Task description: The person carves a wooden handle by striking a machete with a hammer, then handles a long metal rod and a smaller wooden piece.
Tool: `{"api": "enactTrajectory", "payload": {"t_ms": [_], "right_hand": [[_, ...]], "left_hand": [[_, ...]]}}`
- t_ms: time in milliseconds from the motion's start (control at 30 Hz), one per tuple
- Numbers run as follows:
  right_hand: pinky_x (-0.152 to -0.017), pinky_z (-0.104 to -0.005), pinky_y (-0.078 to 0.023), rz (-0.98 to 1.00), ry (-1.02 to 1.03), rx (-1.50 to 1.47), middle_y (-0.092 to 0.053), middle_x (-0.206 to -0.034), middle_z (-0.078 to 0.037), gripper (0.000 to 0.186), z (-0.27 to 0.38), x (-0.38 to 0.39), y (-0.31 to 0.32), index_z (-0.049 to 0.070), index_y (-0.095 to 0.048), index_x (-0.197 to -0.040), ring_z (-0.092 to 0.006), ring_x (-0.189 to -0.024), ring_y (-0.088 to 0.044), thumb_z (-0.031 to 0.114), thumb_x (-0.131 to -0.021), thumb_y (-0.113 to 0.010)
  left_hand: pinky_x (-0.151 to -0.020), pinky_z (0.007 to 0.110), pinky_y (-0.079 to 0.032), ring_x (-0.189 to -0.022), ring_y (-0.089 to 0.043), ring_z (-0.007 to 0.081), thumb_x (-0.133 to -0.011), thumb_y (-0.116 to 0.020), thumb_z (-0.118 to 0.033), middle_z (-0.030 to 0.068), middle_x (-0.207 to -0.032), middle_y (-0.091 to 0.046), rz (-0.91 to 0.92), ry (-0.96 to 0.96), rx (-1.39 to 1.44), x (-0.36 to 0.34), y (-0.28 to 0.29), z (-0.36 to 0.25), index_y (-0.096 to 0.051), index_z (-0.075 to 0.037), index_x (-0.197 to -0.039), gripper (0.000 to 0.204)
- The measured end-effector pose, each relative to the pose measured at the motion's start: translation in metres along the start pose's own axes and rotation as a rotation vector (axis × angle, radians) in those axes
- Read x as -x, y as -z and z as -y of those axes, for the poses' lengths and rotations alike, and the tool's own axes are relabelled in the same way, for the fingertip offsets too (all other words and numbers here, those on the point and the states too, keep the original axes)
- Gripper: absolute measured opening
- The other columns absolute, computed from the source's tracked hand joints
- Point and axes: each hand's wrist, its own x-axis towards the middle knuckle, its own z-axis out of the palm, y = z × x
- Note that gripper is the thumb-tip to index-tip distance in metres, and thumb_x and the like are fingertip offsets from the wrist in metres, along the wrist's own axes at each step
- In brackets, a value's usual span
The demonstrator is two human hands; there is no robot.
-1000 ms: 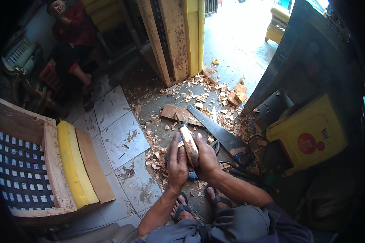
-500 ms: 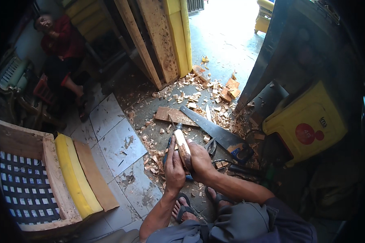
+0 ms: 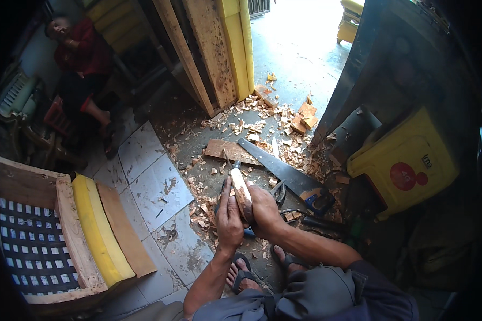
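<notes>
Between my two palms I hold a piece of wood [image 3: 242, 193], pale on its upper face and brown along its right side, one end pointing away from me. My left hand [image 3: 230, 222] presses along its left side with the fingers stretched forward together. Wrapped against its right side is my right hand [image 3: 263, 213]. Just past the wood's far end shows a dark tool tip [image 3: 236, 164], with bits of blue beside and below my hands; most of that tool is hidden. Right of my hands lie pincers [image 3: 280, 193] and a handsaw [image 3: 281, 170] with a blue-and-black handle.
Wood chips [image 3: 292, 144] litter the floor, around a flat board [image 3: 227, 151] and wood blocks [image 3: 304, 119]. A wooden frame with black webbing [image 3: 83, 235] stands at left, a yellow container [image 3: 404, 166] at right. A person in red [image 3: 88, 53] sits at the far left.
My hands and the wood stay almost in place, with only a very slight shift. The seated person's pose is nearly the same.
</notes>
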Motion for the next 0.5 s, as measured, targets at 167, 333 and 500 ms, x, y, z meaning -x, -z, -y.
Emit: {"api": "enactTrajectory", "payload": {"t_ms": [167, 333, 500], "right_hand": [[-0.075, -0.0317, -0.054, 0.019, -0.036, -0.051, -0.064, -0.101, -0.007, 0.031, -0.0006, 0.0003, 0.0010, 0.005, -0.061, -0.117, -0.0153, -0.087, -0.064, 0.030, -0.108, -0.045], [-0.073, -0.0320, -0.054, 0.002, 0.006, -0.004, -0.064, -0.100, -0.007, 0.031, -0.0010, 0.0010, -0.0011, 0.005, -0.061, -0.116, -0.0154, -0.086, -0.064, 0.031, -0.108, -0.045], [-0.066, -0.0326, -0.054, -0.003, -0.013, 0.005, -0.064, -0.095, -0.007, 0.032, -0.0002, 0.0005, -0.0009, 0.004, -0.061, -0.115, -0.0164, -0.079, -0.065, 0.031, -0.108, -0.045]], "left_hand": [[-0.118, 0.034, -0.034, -0.143, -0.042, 0.0242, -0.112, -0.029, -0.018, 0.0173, -0.158, -0.039, 0.047, 0.028, 0.081, -0.0018, 0.0026, -0.0025, -0.036, 0.001, -0.155, 0.047], [-0.115, 0.037, -0.037, -0.141, -0.047, 0.0313, -0.110, -0.036, -0.016, 0.0232, -0.151, -0.048, -0.010, -0.004, 0.071, -0.0024, 0.0016, -0.0030, -0.041, 0.003, -0.151, 0.046], [-0.119, 0.034, -0.032, -0.144, -0.040, 0.0248, -0.112, -0.029, -0.017, 0.0177, -0.158, -0.040, 0.035, 0.001, 0.017, -0.0020, 0.0031, -0.0031, -0.037, 0.002, -0.154, 0.047]]}}
